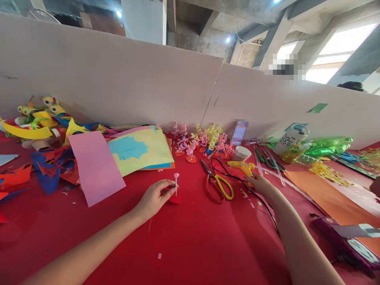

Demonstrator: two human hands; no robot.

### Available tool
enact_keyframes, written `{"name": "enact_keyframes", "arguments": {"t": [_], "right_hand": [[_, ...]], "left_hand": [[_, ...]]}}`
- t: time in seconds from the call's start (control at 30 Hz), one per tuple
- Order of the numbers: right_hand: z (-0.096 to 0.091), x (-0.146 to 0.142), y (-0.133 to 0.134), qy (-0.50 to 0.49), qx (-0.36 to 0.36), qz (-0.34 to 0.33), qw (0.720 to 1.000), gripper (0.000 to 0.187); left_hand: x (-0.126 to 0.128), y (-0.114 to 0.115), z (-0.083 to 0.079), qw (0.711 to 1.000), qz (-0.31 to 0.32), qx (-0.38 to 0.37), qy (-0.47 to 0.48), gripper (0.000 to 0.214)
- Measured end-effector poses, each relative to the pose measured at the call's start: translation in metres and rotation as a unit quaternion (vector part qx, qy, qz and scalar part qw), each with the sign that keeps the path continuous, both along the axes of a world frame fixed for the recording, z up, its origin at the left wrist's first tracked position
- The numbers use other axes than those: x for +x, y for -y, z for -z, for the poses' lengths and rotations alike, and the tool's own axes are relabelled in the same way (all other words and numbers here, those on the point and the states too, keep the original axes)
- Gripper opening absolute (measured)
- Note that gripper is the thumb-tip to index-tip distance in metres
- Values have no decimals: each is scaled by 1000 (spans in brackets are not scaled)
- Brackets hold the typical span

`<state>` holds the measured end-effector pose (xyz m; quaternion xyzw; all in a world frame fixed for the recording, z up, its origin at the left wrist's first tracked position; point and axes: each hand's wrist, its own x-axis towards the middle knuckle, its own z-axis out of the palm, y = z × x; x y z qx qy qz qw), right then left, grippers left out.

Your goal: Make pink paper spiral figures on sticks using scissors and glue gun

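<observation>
My left hand (156,196) pinches a small paper piece: a thin pale-blue stick (176,184) with a pink top standing on a red paper disc (175,199) that lies on the red table (190,245). My right hand (259,184) rests on the table with its fingers closed around the handle of a yellow glue gun (242,167), whose black cord (267,209) runs back along my forearm. Red and yellow scissors (218,184) lie between my hands.
A pink sheet (96,166) and a stack of yellow and blue paper (139,150) lie left of centre. Finished paper curls on discs (202,143) stand by the white partition (118,79). Coloured scraps (44,158) pile at the left. An orange sheet (329,198) and a purple device (347,241) lie at the right.
</observation>
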<state>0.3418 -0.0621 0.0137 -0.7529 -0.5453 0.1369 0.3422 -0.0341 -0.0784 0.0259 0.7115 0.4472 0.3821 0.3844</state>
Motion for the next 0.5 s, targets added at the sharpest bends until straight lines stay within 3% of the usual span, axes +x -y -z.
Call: {"name": "enact_keyframes", "arguments": {"t": [0.1,0.17,0.23,0.37,0.5], "right_hand": [[-16,-18,6,-124,-1,-58,991,24],[-28,-35,10,-259,24,-111,959,32],[-39,-53,14,-327,39,-137,934,39],[-54,-86,24,-349,42,-164,922,38],[-62,-109,34,-284,-59,-237,927,43]], "left_hand": [[0,1,-2,1000,-1,-14,4,18],[0,2,-2,1000,-5,-7,0,18],[-2,1,-1,1000,-12,7,-7,19],[-4,0,4,999,-30,21,-6,21],[-4,-1,5,1000,-27,12,-9,22]]}}
